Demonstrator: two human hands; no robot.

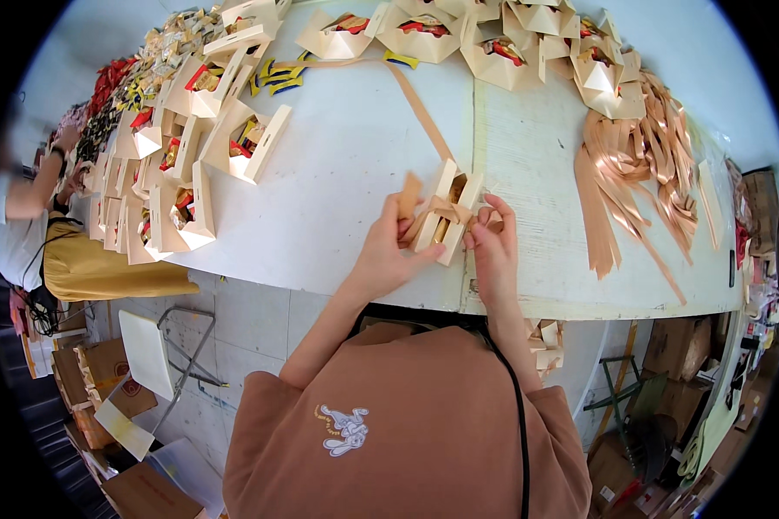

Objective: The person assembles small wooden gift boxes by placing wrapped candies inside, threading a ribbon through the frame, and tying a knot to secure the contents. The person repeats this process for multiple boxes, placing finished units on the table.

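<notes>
A small cream gift box (431,245) stands near the table's front edge, right in front of me. A tan satin ribbon (449,210) goes across its top and is gathered at the middle. My left hand (391,253) is at the box's left side, its fingers closed on a ribbon loop and its thumb against the box. On the other side my right hand (496,259) pinches the ribbon near the gather. A long tan strip (422,112) runs from behind the box toward the far side. Some fingertips are hidden behind ribbon.
Open cream boxes (247,143) with wrapped sweets fill the left and far sides. Small yellow-and-blue packets (281,80) lie among them. A heap of cut tan ribbons (636,164) covers the right. Another person (30,203) works at far left; a folding chair (147,353) stands below.
</notes>
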